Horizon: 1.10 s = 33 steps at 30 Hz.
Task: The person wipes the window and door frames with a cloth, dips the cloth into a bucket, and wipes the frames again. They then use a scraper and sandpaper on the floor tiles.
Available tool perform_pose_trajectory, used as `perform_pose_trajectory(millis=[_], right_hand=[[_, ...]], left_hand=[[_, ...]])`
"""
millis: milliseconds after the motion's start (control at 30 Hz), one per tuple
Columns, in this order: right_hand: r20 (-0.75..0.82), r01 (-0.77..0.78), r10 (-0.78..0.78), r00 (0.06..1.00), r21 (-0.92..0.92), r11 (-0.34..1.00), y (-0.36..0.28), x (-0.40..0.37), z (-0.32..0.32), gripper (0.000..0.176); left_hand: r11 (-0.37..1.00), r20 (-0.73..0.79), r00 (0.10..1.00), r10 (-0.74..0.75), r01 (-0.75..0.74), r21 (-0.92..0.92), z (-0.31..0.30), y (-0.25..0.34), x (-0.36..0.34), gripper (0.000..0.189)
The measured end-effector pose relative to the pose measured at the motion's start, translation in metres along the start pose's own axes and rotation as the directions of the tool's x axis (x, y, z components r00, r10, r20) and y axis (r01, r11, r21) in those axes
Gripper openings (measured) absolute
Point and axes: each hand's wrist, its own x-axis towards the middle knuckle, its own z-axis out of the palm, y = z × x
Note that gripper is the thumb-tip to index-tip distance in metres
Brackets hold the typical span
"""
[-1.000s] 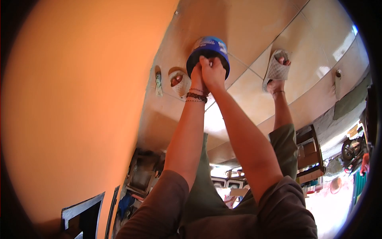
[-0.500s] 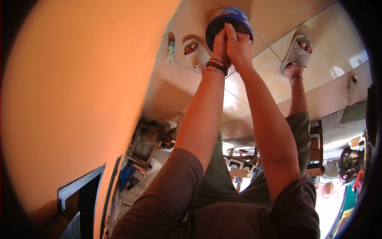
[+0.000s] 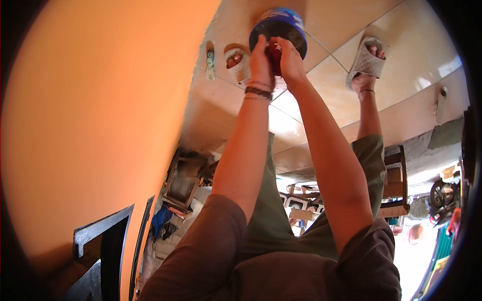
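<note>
Between my two palms sits a dark red object, partly hidden by the fingers; I cannot tell what kind it is. My left hand, with braided bands at the wrist, presses on it from the left. From the other side my right hand curves round it, fingertips near those of the left. Just beyond the fingertips is a blue tub with pale print on its side and a dark round area facing me. Both arms are stretched out over the tiled floor.
Slippered feet stand on either side: one slipper by the orange wall, the other slipper at right. A small pale-green item lies by the wall. Wooden furniture and a wheel show behind.
My hands were clasped together over the tub; now they are parted, with the dark red object showing between them. The whole view has shifted slightly, bringing the tub a little left.
</note>
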Motion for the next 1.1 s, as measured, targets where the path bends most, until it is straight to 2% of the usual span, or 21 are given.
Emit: perform_pose_trajectory(millis=[67,133,167,233,267,333,367,400,467,533,600,667,733,800,867,900,933,967,1000,1067,1100], right_hand=[[0.041,-0.11,0.104,0.994,0.23,0.967,-0.006,-0.01,-0.01,0.039],[0.037,-0.083,0.076,0.996,0.243,0.966,-0.014,-0.02,-0.021,0.04],[0.046,-0.079,0.072,0.996,0.189,0.979,-0.019,-0.029,-0.026,0.041],[0.03,-0.056,0.052,0.998,0.136,0.989,-0.022,-0.035,-0.032,0.037],[0.023,-0.049,0.046,0.999,0.132,0.99,-0.022,-0.036,-0.036,0.037],[0.058,-0.031,0.035,0.998,-0.075,0.997,-0.024,-0.041,-0.044,0.033],[-0.005,-0.05,0.049,0.999,-0.107,0.993,-0.025,-0.045,-0.045,0.031],[-0.008,-0.044,0.043,0.999,-0.107,0.993,-0.024,-0.048,-0.047,0.031],[-0.069,-0.044,0.03,0.997,-0.222,0.974,-0.021,-0.051,-0.054,0.032],[-0.069,-0.018,0.002,0.998,-0.222,0.975,-0.021,-0.055,-0.055,0.033],[-0.113,0.013,-0.056,0.992,-0.349,0.937,-0.024,-0.062,-0.055,0.035],[-0.114,0.009,-0.064,0.991,-0.431,0.902,-0.024,-0.064,-0.055,0.042],[-0.068,-0.024,-0.009,0.998,-0.468,0.883,-0.041,-0.074,-0.05,0.042],[0.084,-0.077,0.104,0.991,-0.278,0.958,-0.064,-0.096,-0.045,0.039],[0.214,-0.011,0.031,0.976,-0.094,0.995,-0.05,-0.106,-0.041,0.038],[0.246,-0.013,0.041,0.968,-0.115,0.993,-0.036,-0.107,-0.039,0.038],[0.275,-0.011,0.048,0.96,-0.136,0.991,-0.033,-0.109,-0.036,0.037],[0.263,-0.021,0.066,0.963,-0.172,0.985,-0.03,-0.115,-0.036,0.037],[0.291,-0.058,0.099,0.951,-0.148,0.987,-0.024,-0.115,-0.034,0.036],[0.185,0.007,0.007,0.983,-0.078,0.997,-0.011,-0.118,-0.032,0.033],[0.121,0.039,-0.03,0.992,-0.073,0.997,-0.009,-0.118,-0.035,0.03]], left_hand=[[0.991,0.079,0.997,-0.007,-0.003,0.132,-0.003,0.011,-0.017,0.029],[0.954,0.049,0.998,0.04,-0.053,0.296,-0.011,0.009,-0.02,0.021],[0.955,0.061,0.998,0.035,-0.051,0.293,-0.015,0.011,-0.024,0.021],[0.901,-0.017,0.995,0.1,-0.084,0.426,-0.02,0.018,-0.032,0.015],[0.903,-0.008,0.995,0.098,-0.085,0.422,-0.021,0.021,-0.035,0.015],[0.905,0.046,0.995,0.094,-0.104,0.413,-0.021,0.024,-0.036,0.014],[0.9,0.018,0.986,0.165,-0.158,0.406,-0.02,0.024,-0.038,0.012],[0.9,0.025,0.986,0.167,-0.162,0.405,-0.026,0.023,-0.039,0.012],[0.875,0.026,0.981,0.19,-0.182,0.449,-0.037,0.029,-0.041,0.017],[0.884,0.028,0.979,0.201,-0.193,0.426,-0.031,0.035,-0.058,0.017],[0.905,0.015,0.982,0.19,-0.181,0.385,-0.03,0.037,-0.069,0.016],[0.886,0.03,0.979,0.203,-0.196,0.421,-0.03,0.037,-0.075,0.021],[0.856,-0.076,0.991,0.114,-0.059,0.513,-0.032,0.036,-0.073,0.027],[0.816,-0.074,0.991,0.111,-0.049,0.577,-0.033,0.029,-0.069,0.032],[0.649,0.046,0.953,0.3,-0.239,0.722,-0.033,0.014,-0.07,0.032],[0.791,-0.013,0.985,0.173,-0.132,0.597,-0.021,0.016,-0.076,0.03],[0.791,-0.009,0.986,0.168,-0.13,0.597,-0.011,0.021,-0.08,0.03],[0.829,0.06,0.997,-0.039,-0.001,0.559,-0.003,0.028,-0.087,0.03],[0.838,0.135,0.961,-0.242,0.137,0.528,-0.001,0.03,-0.09,0.031],[0.857,0.154,0.962,-0.225,0.121,0.501,-0.019,0.02,-0.074,0.025],[0.898,0.156,0.981,-0.111,0.032,0.439,-0.03,0.015,-0.066,0.021]])
